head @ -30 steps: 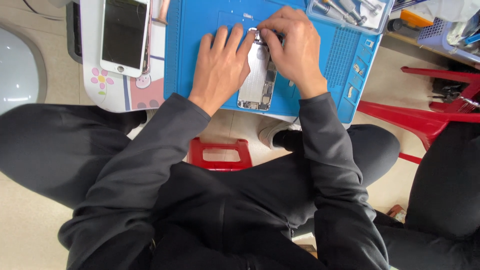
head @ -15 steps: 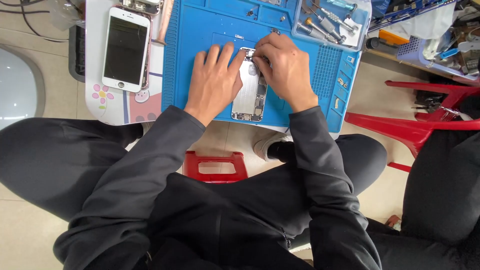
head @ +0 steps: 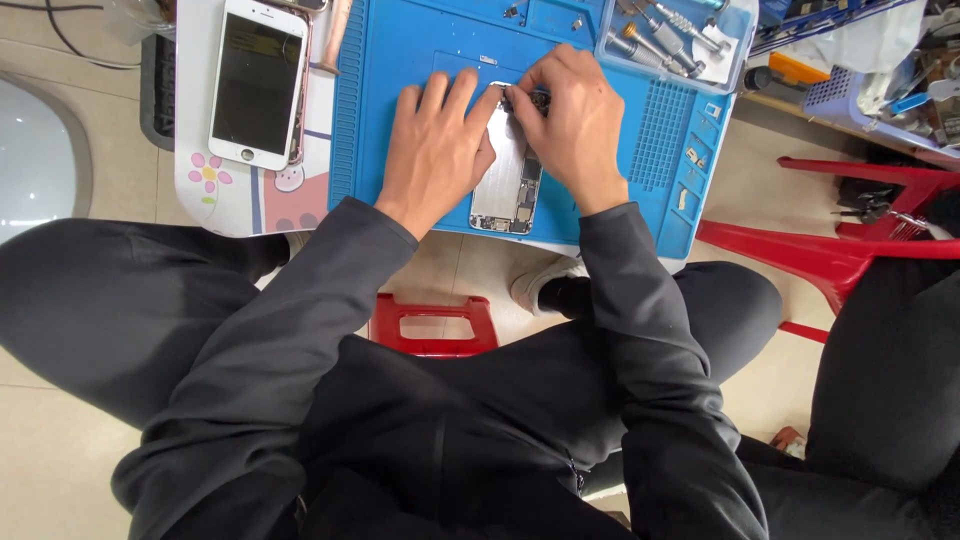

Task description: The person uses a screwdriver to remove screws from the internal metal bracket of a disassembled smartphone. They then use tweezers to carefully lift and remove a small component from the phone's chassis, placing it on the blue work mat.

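Centrally, an opened phone [head: 508, 170] lies on a blue mat [head: 400, 60], long axis running away from the person, its silver shield and circuit parts facing up. Left hand [head: 438, 150]: laid flat, palm down, fingers spread and extended, resting on the mat and against the phone's left edge; it grips nothing. Right hand [head: 572, 125]: curled over the phone's far end, fingertips pinched together at the top edge; whether a tool or small part sits between them cannot be told, since the fingers hide that spot. Both hands touch the phone, one on each side.

Left of the mat, on a white tabletop [head: 215, 200] printed with a flower and a cartoon figure, lies a second phone [head: 257, 85], white-fronted, dark screen up, well apart from the hands. At the mat's far right corner a clear tray [head: 735, 60] holds several metal screwdriver handles [head: 665, 35]. Small parts [head: 692, 158] sit in the mat's right-hand compartments, beside a ridged strip.

Below the tabletop's near edge: the person's dark sleeves and trousers, a red stool [head: 432, 325] between the knees, and one shoe [head: 540, 280] on the tiled floor [head: 40, 470]. To the right stands a red chair [head: 840, 250], with a cluttered basket [head: 860, 95] beyond it. A white domed object [head: 35, 165] occupies the left edge.
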